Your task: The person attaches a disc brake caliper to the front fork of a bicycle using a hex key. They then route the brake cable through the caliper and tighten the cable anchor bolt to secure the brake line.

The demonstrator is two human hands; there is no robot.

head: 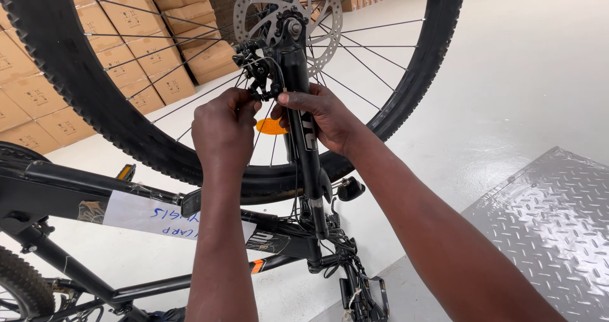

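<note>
Two hands at an upturned bike's brake caliper: left hand pinching it, right hand wrapped round the fork leg — a firm brace likely keeps the fine work steady

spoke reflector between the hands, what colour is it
Orange: the oval plastic spoke reflector shows best in the head view.

The bicycle frame is positioned inverted, wheel uppermost. Stacked cartons are located behind, at left. A tread plate is situated at right.

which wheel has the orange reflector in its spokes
The big raised wheel at the hands, with the disc rotor; the reflector sits there, not in the lower-left wheel.
</note>
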